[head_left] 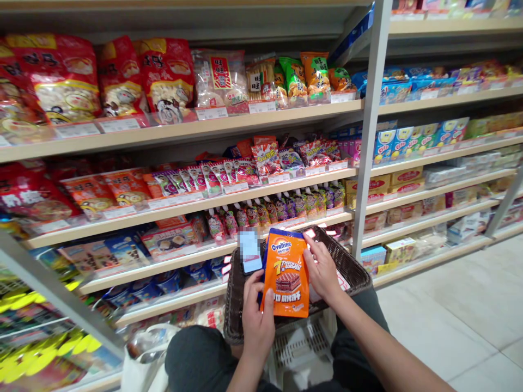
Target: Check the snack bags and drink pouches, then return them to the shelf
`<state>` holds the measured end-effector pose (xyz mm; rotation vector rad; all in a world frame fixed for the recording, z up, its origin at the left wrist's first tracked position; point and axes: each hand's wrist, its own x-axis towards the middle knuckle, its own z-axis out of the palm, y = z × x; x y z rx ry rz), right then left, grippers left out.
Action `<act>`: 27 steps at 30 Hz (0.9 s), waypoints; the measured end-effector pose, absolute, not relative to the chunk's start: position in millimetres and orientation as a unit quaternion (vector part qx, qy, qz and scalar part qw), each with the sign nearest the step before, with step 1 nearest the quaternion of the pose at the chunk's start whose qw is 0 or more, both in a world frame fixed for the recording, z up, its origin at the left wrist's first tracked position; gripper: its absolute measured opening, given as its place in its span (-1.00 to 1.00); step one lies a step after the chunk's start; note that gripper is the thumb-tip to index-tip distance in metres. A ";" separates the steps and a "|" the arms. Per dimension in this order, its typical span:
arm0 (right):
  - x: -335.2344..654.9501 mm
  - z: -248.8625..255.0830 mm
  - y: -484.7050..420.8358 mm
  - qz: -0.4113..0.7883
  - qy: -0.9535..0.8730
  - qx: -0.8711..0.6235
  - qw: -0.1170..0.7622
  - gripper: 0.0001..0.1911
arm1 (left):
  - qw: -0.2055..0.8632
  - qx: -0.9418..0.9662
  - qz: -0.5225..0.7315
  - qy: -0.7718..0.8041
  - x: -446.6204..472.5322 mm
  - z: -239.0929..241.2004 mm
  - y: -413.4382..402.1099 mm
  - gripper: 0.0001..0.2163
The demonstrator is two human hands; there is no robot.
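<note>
Forearms and Two-Hand Hold: Orange Wafer Pouch

Left hand pinches the orange pouch at its lower left edge, thumb across the front face, other fingers partly hidden; right hand is narrowed on the upper right edge, fingers near the top corner, far-side contact not visible. Pouch position: front face toward the camera, tilted back, above the dark woven basket.

Handling, as judged: light load; flexible film, giving under pressure; glossy surface, prone to slip in a loose grasp; printed wafers suggest brittle contents, so squeezing the middle risks breakage. Recommended hold: the flat side margins or the dark top band, thumb and fingers opposed; light pressure only; support from below if tilted further.

Adjacent items: a phone, screen blurred, is just beyond the left fingertips; contact cannot be confirmed. Below the basket is a white slatted plastic piece, between dark-trousered knees; a white bag is beside the left knee. Farther out, tiered shelves carry packaged snacks; pale floor tiles extend to the right.
</note>
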<state>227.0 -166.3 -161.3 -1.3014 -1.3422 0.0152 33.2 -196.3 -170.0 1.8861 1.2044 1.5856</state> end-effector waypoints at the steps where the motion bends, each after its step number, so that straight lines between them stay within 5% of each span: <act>1: 227.0 -161.2 -166.5 0.009 -0.578 -0.559 0.594 -0.50 | 0.198 0.674 0.567 0.431 33.3 -169.9 -196.4 -0.80; 27: 221.8 -152.8 -177.8 -0.010 -0.580 -0.514 0.632 -0.62 | 0.243 0.636 0.585 0.441 33.0 -169.0 -191.2 -0.73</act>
